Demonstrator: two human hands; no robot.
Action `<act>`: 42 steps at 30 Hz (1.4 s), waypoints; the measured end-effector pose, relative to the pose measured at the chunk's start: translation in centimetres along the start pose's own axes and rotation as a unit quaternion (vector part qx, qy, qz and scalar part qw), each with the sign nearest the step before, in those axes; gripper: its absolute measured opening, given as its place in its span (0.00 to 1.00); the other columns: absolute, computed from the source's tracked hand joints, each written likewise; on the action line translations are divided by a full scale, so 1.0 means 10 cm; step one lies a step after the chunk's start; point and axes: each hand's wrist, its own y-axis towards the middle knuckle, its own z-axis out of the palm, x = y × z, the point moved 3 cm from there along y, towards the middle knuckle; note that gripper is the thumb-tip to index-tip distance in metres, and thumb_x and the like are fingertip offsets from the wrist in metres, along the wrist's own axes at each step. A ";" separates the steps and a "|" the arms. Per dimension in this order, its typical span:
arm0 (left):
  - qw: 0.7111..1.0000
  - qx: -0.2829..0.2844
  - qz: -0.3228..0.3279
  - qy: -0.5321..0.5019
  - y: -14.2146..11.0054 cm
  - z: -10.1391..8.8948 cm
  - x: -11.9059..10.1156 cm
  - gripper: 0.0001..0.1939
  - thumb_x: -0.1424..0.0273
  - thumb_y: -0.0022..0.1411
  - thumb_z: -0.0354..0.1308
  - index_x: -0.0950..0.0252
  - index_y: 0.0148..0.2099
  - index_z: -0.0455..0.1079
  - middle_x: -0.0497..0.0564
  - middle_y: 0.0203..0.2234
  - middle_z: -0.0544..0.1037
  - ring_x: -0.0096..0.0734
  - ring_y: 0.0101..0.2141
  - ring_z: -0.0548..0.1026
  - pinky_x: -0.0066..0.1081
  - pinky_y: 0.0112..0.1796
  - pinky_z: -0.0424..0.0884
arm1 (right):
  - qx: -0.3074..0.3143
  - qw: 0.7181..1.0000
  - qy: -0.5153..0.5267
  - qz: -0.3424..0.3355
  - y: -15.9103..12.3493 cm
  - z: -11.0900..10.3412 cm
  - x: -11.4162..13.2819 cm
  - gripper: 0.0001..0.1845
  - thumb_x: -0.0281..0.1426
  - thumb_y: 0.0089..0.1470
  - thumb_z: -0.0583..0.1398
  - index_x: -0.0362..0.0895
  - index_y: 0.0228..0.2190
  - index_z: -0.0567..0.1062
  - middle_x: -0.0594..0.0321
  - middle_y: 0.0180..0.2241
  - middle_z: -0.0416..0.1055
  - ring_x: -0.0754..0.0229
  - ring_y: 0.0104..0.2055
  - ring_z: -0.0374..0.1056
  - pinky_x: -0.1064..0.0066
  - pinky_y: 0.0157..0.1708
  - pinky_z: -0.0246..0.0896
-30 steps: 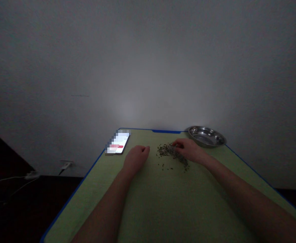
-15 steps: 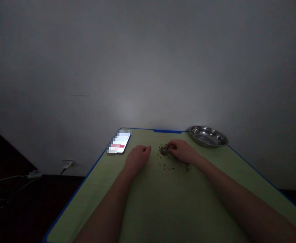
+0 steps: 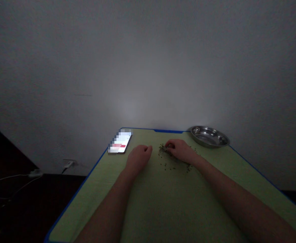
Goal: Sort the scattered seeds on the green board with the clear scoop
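I judge the dark grains (image 3: 162,148), left of the bowl (image 3: 210,137), light, hard, scatter-prone: best pinched where densest. My right hand (image 3: 180,150) is among them, grip unclear; my left hand (image 3: 139,157) is loosely balled.

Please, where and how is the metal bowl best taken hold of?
The metal bowl is probably best pinched at its near rim, coming from the person's side: it stands open side up, this rim is free, and the wall is close behind.

homelike room: table (image 3: 168,206), wall socket (image 3: 69,164)
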 end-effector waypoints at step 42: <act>1.000 0.004 0.002 -0.003 -0.02 0.00 -0.01 0.20 0.58 0.58 0.43 0.63 0.20 0.56 0.45 0.16 0.55 0.25 0.20 0.54 0.30 0.25 0.46 | -0.048 0.993 -0.078 0.072 0.28 0.05 -0.19 0.10 0.29 0.49 0.57 0.42 0.33 0.77 0.55 0.33 0.77 0.57 0.37 0.71 0.70 0.37 0.60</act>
